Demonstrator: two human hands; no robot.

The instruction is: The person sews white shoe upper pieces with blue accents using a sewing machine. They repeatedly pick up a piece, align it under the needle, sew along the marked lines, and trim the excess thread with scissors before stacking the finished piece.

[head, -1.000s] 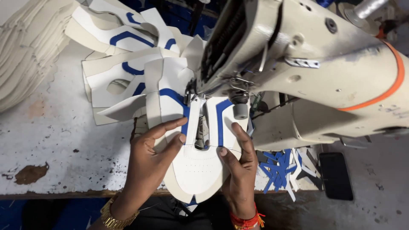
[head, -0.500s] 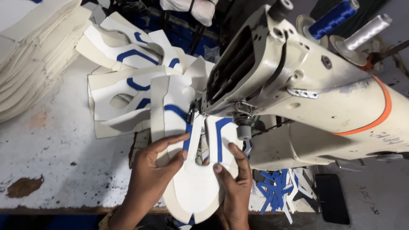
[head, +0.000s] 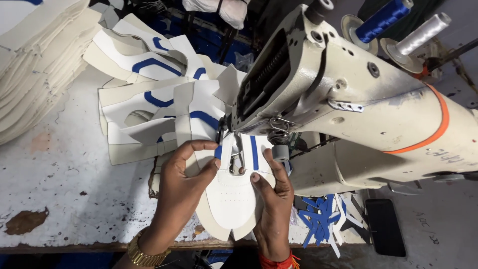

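- Shoe upper piece point(head: 231, 199), white with blue stripes, lies flat at the near edge of the tabletop point(head: 59, 189), its forked top end under the head of the sewing machine point(head: 348, 99).
- Left hand point(head: 181, 192) rests on the piece's left side, just left of the machine's needle area; thumb and fingers are curled in a light pinch on the piece's left edge, fingertips touching it.
- Right hand point(head: 271, 199) presses on the piece's right side, below the machine's small grey roller point(head: 280, 153); fingers are stretched out flat on the material, thumb tip near the piece's centre opening. The grip here is a flat press with nothing enclosed.
- Both hands flank the centre opening of the piece, close to each other but apart.
- Gold wrist chain point(head: 139, 254) on the left wrist; red band point(head: 276, 261) on the right wrist.
- Left of the machine: loose heap of cut pieces point(head: 149, 104) of the same white and blue kind, overlapping, some curled.
- Far left of the machine: tall stack of cream sheets point(head: 30, 60).
- On top of the machine: blue thread spool point(head: 381, 20) and white thread spool point(head: 423, 32), side by side.
- Below the machine, at right of the right hand: blue and white offcuts point(head: 323, 219); beside them a dark phone point(head: 386, 226), lying flat.
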